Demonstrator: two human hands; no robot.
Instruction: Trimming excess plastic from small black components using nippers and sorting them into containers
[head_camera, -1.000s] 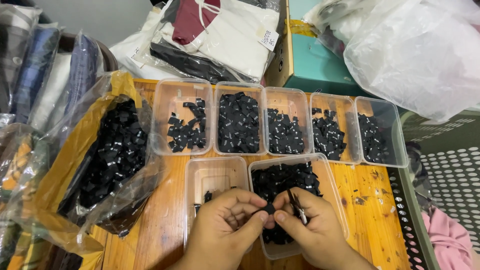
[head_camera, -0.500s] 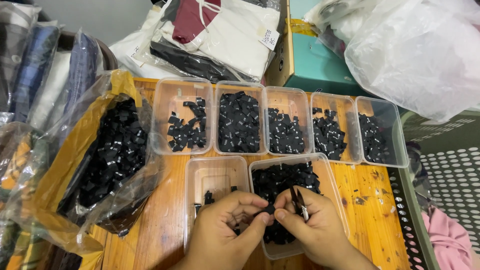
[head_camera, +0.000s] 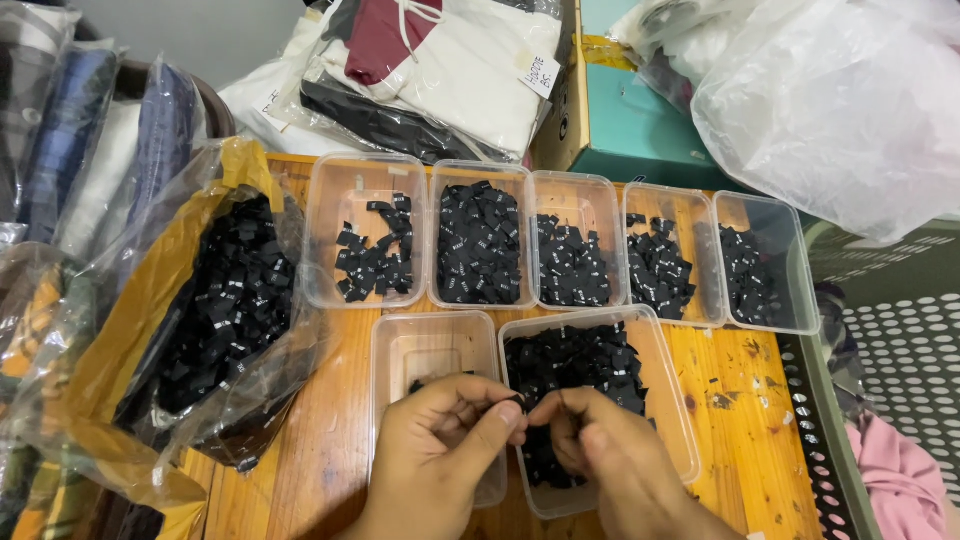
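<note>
My left hand (head_camera: 445, 450) and my right hand (head_camera: 610, 455) meet fingertip to fingertip over two clear plastic tubs at the near edge of a wooden table (head_camera: 335, 440). Between the fingertips is a small black fabric label (head_camera: 519, 401), pinched from both sides. The right-hand near tub (head_camera: 668, 400) is piled with black labels. The left-hand near tub (head_camera: 425, 340) is almost bare, with a few labels by my fingers.
Several clear tubs (head_camera: 480, 245) of black labels stand in a row behind. A large open plastic bag (head_camera: 215, 300) of labels lies left. Bagged clothes (head_camera: 440, 70), a teal box (head_camera: 640, 130) and a white plastic bag (head_camera: 850, 100) crowd the back. A perforated crate (head_camera: 900, 350) is right.
My hands have drawn closer together over the near tubs, and the thin dark tool seen in my right hand earlier is hidden now.
</note>
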